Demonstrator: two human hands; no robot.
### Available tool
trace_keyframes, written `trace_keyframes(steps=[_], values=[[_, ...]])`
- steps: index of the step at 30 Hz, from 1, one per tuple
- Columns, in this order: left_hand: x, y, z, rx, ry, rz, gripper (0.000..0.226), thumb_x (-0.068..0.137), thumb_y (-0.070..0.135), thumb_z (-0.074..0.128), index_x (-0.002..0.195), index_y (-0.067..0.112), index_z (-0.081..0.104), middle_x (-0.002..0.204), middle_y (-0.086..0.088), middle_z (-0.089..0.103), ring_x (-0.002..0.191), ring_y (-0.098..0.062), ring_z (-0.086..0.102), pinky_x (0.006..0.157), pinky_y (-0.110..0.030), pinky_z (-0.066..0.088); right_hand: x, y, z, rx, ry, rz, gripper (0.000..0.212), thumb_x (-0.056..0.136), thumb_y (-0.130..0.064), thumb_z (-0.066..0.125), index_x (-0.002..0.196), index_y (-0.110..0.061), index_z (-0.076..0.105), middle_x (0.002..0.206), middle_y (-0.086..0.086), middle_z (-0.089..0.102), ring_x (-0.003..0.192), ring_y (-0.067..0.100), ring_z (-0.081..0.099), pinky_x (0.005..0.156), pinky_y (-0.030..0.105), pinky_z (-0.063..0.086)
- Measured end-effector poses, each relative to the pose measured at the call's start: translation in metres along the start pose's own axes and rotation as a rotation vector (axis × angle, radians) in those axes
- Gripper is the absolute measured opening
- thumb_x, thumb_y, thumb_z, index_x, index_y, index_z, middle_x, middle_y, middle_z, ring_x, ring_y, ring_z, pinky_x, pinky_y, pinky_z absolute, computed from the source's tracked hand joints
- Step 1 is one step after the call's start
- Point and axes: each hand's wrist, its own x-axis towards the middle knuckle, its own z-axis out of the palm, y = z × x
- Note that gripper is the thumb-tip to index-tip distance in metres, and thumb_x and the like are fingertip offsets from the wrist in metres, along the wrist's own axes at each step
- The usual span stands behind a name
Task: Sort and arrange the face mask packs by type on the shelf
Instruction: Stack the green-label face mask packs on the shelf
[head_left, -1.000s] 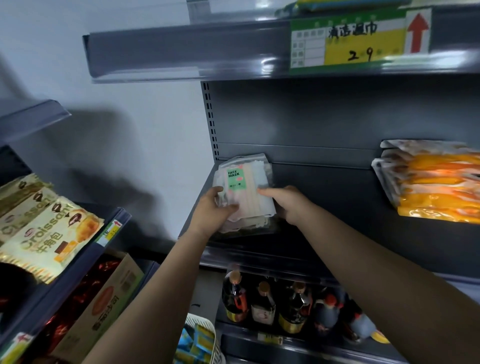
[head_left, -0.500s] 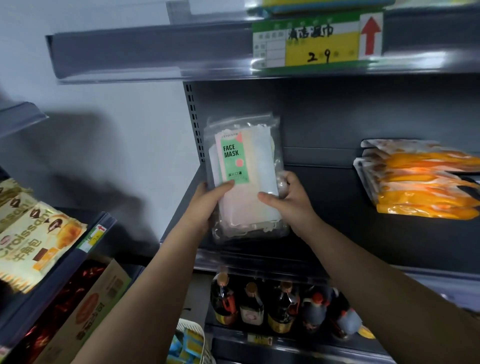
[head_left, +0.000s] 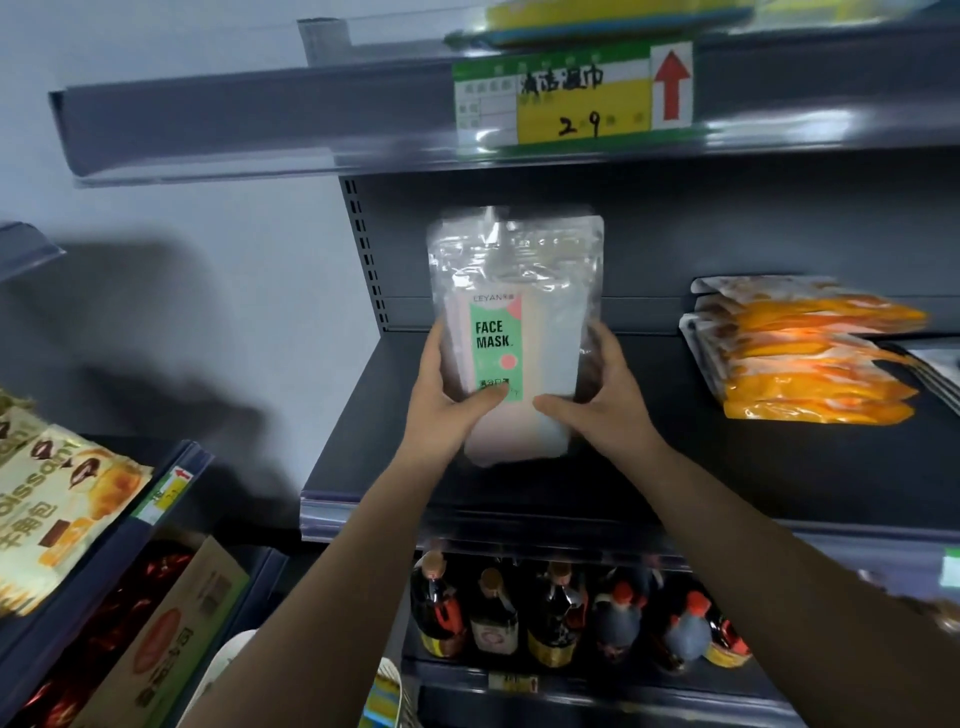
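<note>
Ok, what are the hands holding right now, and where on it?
Both hold the face mask pack upright: left hand on its lower left edge, right hand on its lower right.

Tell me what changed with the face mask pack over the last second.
Both hands, left hand and right hand, raised the face mask pack from lying on the shelf to upright, label facing the camera. Both kept their grip. The orange packs stayed put.

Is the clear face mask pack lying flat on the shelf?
No, the clear plastic face mask pack stands upright, held at its lower sides by the left hand and right hand.
</note>
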Motion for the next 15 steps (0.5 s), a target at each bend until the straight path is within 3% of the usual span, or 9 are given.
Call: trace_keyframes(steps=[3,7,11,15], values=[[-0.008,-0.002,0.009,-0.018,0.020,0.027,0.087,0.068,0.011,0.074,0.141,0.032,0.032,0.129,0.005,0.058,0.120,-0.015,0.056,0.096,-0.046,0.050,-0.008,0.001,0.002,-0.021,0.014,-0.040,0.087,0.071,0.006,0.074,0.135,-0.030,0.028,0.122,-0.015,0.051,0.112,-0.005,0.050,0.088,0.014,0.046],[-0.007,0.009,0.019,0.018,0.044,0.104,0.086,0.078,0.002,0.071,0.145,0.028,0.025,0.134,0.009,0.052,0.120,-0.004,0.052,0.097,-0.037,0.051,-0.006,-0.006,-0.001,-0.026,0.071,-0.098,0.081,0.072,0.007,0.073,0.128,-0.030,0.026,0.121,-0.022,0.047,0.119,0.003,0.047,0.093,0.018,0.044],[-0.007,0.011,0.021,0.028,0.017,0.125,0.087,0.079,-0.001,0.071,0.143,0.034,0.025,0.132,0.008,0.053,0.116,-0.001,0.055,0.091,-0.026,0.052,-0.008,-0.007,-0.004,-0.069,0.064,-0.087,0.094,0.071,0.002,0.076,0.140,-0.027,0.019,0.126,-0.027,0.038,0.114,-0.015,0.041,0.090,0.000,0.035],[-0.012,0.001,0.023,0.015,-0.011,0.082,0.093,0.079,-0.008,0.067,0.147,0.030,0.018,0.129,0.008,0.057,0.115,-0.003,0.057,0.091,-0.024,0.052,-0.015,0.005,-0.001,-0.128,0.041,-0.037,0.097,0.074,-0.002,0.075,0.148,-0.020,0.014,0.138,-0.013,0.037,0.123,-0.007,0.033,0.084,-0.006,0.033]])
